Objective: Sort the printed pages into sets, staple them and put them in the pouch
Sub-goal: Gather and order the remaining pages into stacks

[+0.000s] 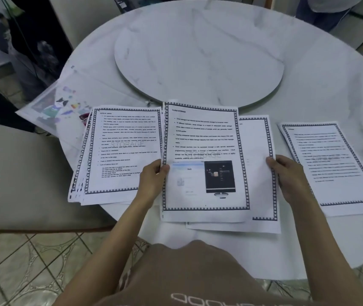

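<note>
A printed page headed "Cloud Storage" (pixel 202 138), with a black picture low on it, is held above the table by both hands. My left hand (pixel 153 181) pinches its left edge and my right hand (pixel 286 175) grips its right edge. Under it lies another bordered page (pixel 262 217). To the left sits a fanned stack of printed pages (pixel 118 151). A smaller set of pages (pixel 335 164) lies at the right. The clear plastic pouch (pixel 65 102) with colourful prints lies at the far left, partly over the table's edge. A red object (pixel 83 117), perhaps the stapler, peeks from behind the left stack.
The round white marble table (pixel 330 74) carries a raised turntable disc (pixel 198 62) in its middle. A grey upholstered chair (pixel 21 173) stands at the left. A person's legs (pixel 322 14) show at the far right. Tiled floor lies below.
</note>
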{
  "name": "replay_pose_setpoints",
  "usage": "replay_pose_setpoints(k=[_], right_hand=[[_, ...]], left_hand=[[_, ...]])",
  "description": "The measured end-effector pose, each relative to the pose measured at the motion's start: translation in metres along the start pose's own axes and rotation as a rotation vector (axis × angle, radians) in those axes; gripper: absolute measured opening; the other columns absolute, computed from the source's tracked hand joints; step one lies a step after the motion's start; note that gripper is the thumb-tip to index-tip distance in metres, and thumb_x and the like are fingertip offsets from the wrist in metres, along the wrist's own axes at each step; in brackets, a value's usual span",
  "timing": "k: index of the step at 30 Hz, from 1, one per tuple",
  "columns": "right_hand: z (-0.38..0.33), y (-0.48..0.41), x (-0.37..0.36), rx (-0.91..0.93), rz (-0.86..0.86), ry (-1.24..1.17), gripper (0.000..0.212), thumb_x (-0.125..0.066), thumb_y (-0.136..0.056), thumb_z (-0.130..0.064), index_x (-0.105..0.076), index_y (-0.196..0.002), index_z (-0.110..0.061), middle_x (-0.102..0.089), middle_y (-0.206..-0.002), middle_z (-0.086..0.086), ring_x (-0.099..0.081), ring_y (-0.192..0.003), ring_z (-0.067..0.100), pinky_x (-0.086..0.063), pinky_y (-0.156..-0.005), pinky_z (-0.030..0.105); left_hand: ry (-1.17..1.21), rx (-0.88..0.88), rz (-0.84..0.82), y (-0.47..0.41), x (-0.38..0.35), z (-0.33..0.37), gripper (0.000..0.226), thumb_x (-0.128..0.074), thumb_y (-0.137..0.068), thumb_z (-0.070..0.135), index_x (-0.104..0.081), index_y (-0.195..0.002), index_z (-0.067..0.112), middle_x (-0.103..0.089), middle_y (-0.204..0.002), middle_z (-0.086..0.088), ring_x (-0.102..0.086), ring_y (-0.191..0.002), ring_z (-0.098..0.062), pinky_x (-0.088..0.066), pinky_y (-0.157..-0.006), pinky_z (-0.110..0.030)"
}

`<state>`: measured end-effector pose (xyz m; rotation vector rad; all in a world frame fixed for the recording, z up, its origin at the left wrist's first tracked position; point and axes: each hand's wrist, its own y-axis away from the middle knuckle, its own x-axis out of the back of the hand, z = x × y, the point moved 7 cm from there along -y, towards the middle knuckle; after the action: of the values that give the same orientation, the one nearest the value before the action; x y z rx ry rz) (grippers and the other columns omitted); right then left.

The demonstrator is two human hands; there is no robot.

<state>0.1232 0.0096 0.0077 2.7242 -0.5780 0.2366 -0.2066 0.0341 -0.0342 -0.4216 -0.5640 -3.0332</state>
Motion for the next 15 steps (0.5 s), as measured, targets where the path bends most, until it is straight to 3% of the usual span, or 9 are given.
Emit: replay_pose_setpoints(k=[3,5,8,11,15], right_hand=[[-0.002,-0.002,0.001,0.02,0.02,0.002,0.011,-0.055,-0.091,-0.01,-0.063,-0.084,-0.005,-0.06,-0.048,-0.014,-0.052,-0.042,-0.003,-0.042,-0.044,0.01],[-0.002,-0.004,0.001,0.017,0.021,-0.008,0.01,-0.055,-0.091,-0.009,-0.063,-0.085,-0.005,-0.06,-0.048,-0.014,-0.052,-0.042,-0.004,-0.042,-0.043,0.009],[-0.002,-0.006,0.003,0.017,0.017,-0.022,0.013,-0.056,-0.091,-0.009,-0.063,-0.08,-0.009,-0.062,-0.049,-0.014,-0.054,-0.044,-0.002,-0.045,-0.046,0.011],[-0.002,-0.007,0.004,0.029,0.015,-0.028,0.009,-0.056,-0.09,-0.009,-0.064,-0.089,-0.005,-0.064,-0.051,-0.014,-0.056,-0.046,-0.002,-0.048,-0.049,0.011],[0.002,-0.008,0.001,0.032,-0.005,-0.012,0.011,-0.055,-0.091,-0.01,-0.063,-0.092,-0.001,-0.061,-0.047,-0.015,-0.053,-0.042,-0.003,-0.043,-0.044,0.01]], left_hand=[[-0.006,-0.008,0.079,-0.005,0.018,0.002,0.031,-0.047,-0.096,0.018,-0.046,-0.065,0.014,-0.048,-0.064,-0.001,-0.039,-0.058,-0.015,-0.03,-0.055,-0.026],[0.002,-0.011,0.127,-0.011,0.03,0.001,0.031,-0.046,-0.096,0.018,-0.042,-0.065,0.014,-0.044,-0.065,-0.004,-0.035,-0.06,-0.018,-0.027,-0.054,-0.028],[0.039,-0.02,0.176,-0.016,0.047,0.003,0.02,-0.046,-0.096,0.017,-0.049,-0.077,0.011,-0.049,-0.075,-0.009,-0.042,-0.07,-0.018,-0.035,-0.062,-0.029],[0.101,-0.04,0.237,-0.018,0.064,0.01,0.019,-0.044,-0.097,0.014,-0.054,-0.081,0.02,-0.057,-0.08,0.001,-0.053,-0.075,-0.017,-0.045,-0.072,-0.031],[0.136,-0.065,0.308,-0.018,0.08,0.014,0.014,-0.043,-0.097,0.014,-0.055,-0.092,0.019,-0.06,-0.09,0.0,-0.055,-0.09,-0.021,-0.046,-0.083,-0.035]])
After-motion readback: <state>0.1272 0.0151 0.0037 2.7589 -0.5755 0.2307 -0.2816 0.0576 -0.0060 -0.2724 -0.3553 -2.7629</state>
